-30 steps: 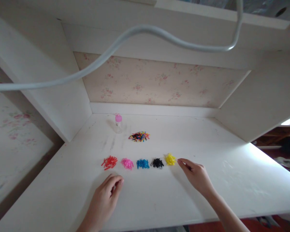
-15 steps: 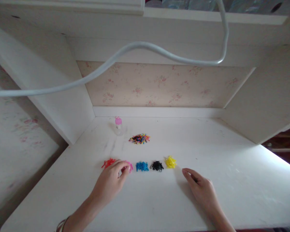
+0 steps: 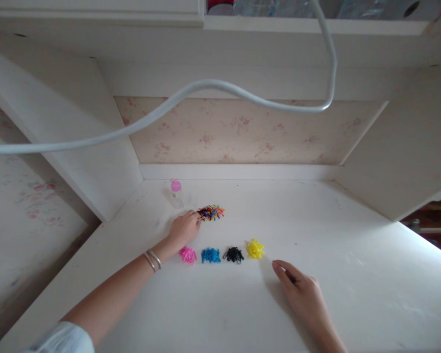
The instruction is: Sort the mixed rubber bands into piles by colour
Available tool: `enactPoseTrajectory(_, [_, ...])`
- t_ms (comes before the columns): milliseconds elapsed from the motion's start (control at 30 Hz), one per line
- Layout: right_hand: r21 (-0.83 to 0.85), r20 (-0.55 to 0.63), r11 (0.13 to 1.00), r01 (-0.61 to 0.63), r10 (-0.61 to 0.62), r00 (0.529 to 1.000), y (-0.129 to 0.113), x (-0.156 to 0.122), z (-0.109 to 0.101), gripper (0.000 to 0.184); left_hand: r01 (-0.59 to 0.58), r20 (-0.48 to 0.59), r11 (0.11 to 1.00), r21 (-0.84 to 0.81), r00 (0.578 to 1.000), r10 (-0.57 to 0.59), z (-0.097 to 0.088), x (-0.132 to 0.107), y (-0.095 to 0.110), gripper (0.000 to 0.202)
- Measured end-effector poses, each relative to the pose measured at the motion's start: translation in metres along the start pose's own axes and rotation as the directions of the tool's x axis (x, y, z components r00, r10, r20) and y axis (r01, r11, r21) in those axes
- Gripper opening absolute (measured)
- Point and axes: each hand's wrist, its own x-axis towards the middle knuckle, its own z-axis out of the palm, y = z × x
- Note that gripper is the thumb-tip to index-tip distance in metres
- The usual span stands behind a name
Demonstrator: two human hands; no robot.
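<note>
My left hand (image 3: 185,228) reaches over the table, its fingers curled down at the left edge of a pile of mixed-colour rubber bands (image 3: 212,213). Its fingertips are partly hidden, so what they pinch does not show. Below lies a row of sorted rubber bands: a pink pile (image 3: 187,255), a blue pile (image 3: 210,255), a black pile (image 3: 234,255) and a yellow pile (image 3: 255,249). The red pile is hidden behind my left hand and wrist. To the right of the yellow bands rests my right hand (image 3: 300,290), thumb and forefinger closed together; anything inside is hidden.
A small clear bottle with a pink cap (image 3: 176,193) stands behind my left hand. A white cable (image 3: 213,84) crosses high in front of the view. White side panels (image 3: 400,147) and a low back ledge (image 3: 242,171) bound the white tabletop (image 3: 220,314).
My left hand has moved from the pink pile up to the mixed pile, baring the pink bands and covering the red ones. My right hand stays near the yellow pile. The view has shifted slightly.
</note>
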Motion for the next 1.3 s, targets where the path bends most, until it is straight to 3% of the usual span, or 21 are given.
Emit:
enactPoseTrajectory(267, [0.014, -0.009, 1.0, 0.025, -0.025, 1.0, -0.003, -0.002, -0.002, 0.045, -0.046, -0.016, 0.999, 0.005, 0.999, 0.046, 0.002, 0.003, 0.002, 0.023])
enactPoseTrajectory(467, [0.02, -0.02, 0.999, 0.031, -0.031, 0.999, -0.004, -0.002, -0.001, 0.044, -0.115, -0.057, 0.992, -0.048, 0.992, 0.113, -0.012, -0.005, 0.007, 0.024])
enactPoseTrajectory(700, [0.039, -0.032, 0.999, 0.025, -0.024, 0.999, -0.005, -0.002, -0.002, 0.044, -0.359, -0.029, 0.919, -0.162, 0.933, 0.359, -0.027, -0.025, 0.055, 0.023])
enactPoseTrajectory(933, [0.032, -0.026, 0.999, 0.034, -0.033, 0.999, -0.005, -0.003, -0.001, 0.046, -0.455, 0.036, 0.865, -0.213, 0.881, 0.472, -0.007, -0.027, 0.106, 0.025])
enactPoseTrajectory(1100, [0.032, -0.025, 0.998, 0.046, -0.045, 0.999, -0.005, -0.003, 0.0, 0.044, -0.473, 0.068, 0.856, -0.21, 0.866, 0.495, 0.004, -0.021, 0.122, 0.025])
enactPoseTrajectory(1300, [0.03, -0.018, 0.998, 0.053, -0.052, 0.998, -0.003, -0.002, 0.0, 0.045, -0.48, 0.05, 0.849, -0.22, 0.864, 0.501, 0.005, -0.022, 0.126, 0.028])
